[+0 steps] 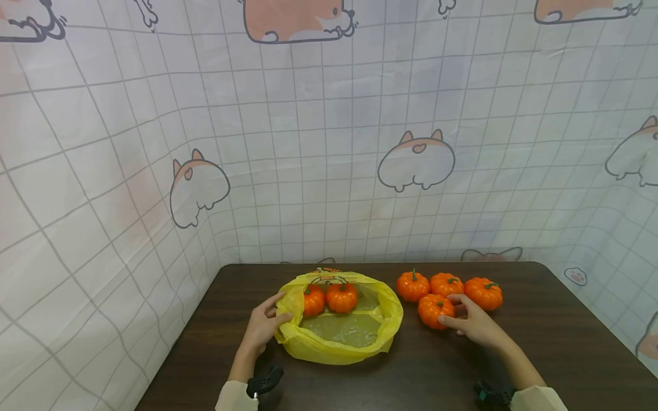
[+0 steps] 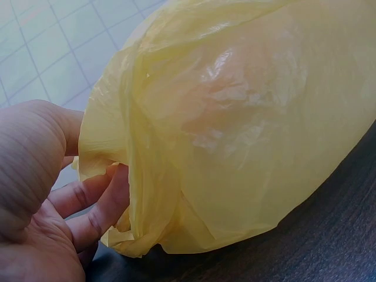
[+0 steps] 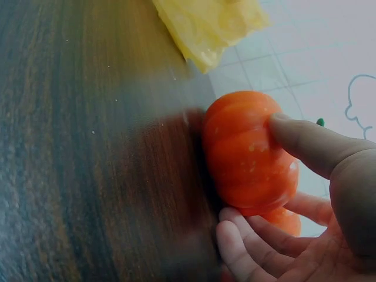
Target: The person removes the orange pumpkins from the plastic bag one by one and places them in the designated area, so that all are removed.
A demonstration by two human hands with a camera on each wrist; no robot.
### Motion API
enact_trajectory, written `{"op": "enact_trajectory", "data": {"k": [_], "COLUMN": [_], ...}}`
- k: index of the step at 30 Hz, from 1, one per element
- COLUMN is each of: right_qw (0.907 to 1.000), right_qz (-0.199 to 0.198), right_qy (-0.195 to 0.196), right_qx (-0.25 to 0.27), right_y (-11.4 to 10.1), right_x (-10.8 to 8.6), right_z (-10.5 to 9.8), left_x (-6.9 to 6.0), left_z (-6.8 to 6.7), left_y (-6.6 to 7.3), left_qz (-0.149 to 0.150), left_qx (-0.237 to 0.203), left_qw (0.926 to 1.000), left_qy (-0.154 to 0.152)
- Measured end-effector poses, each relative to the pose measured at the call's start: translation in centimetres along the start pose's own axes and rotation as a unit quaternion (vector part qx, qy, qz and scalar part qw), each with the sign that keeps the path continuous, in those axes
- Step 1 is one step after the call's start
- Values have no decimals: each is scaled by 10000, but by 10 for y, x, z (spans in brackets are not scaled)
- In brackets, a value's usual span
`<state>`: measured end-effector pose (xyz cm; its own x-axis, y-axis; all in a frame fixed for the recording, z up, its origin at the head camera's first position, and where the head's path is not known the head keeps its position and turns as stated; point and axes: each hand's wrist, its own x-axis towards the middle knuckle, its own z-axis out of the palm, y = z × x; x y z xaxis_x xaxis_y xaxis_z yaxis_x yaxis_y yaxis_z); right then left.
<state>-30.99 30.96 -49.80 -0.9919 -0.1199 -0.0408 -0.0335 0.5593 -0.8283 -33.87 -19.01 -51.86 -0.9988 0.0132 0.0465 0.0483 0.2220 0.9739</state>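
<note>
On the dark table [image 1: 565,354], right of the yellow plastic bag [image 1: 329,353]: one orange front pumpkin [image 1: 434,313], green-stemmed, in the grasp of the right hand [image 1: 475,324]. Pinching noted there, with thumb on one side and fingertips on the opposite one. Cannot tell whether resting on the table or slightly lifted. Pale flecks on the rind (right wrist view; scuffs or glare, undetermined). Just behind, in a cluster: back-left pumpkin [image 1: 413,286], back-middle pumpkin [image 1: 446,283] and back-right pumpkin [image 1: 484,294]. Inside the bag, mouth open: left bagged pumpkin [image 1: 313,301], partly hidden by the rim, and right bagged pumpkin [image 1: 341,298] just beside. At the bag's left rim: left hand [image 1: 262,326], with thumb and fingers pinching the crumpled film. On the bag's far side: dark and orange print [image 1: 329,279], too small to read. Behind the table: grid-lined wall cloth [image 1: 308,131] with cartoon dogs.
</note>
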Motion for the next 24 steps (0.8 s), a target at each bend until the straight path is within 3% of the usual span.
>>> {"op": "enact_trajectory", "data": {"k": [24], "right_qw": [9999], "right_qz": [62], "right_qy": [-100], "right_qx": [13], "right_y": [1], "right_x": [1], "right_z": [0], "left_x": [2], "left_z": [0], "left_y": [-1], "left_qz": [-22], "left_qx": [56], "left_qw": [10000], "left_qy": [25]}}
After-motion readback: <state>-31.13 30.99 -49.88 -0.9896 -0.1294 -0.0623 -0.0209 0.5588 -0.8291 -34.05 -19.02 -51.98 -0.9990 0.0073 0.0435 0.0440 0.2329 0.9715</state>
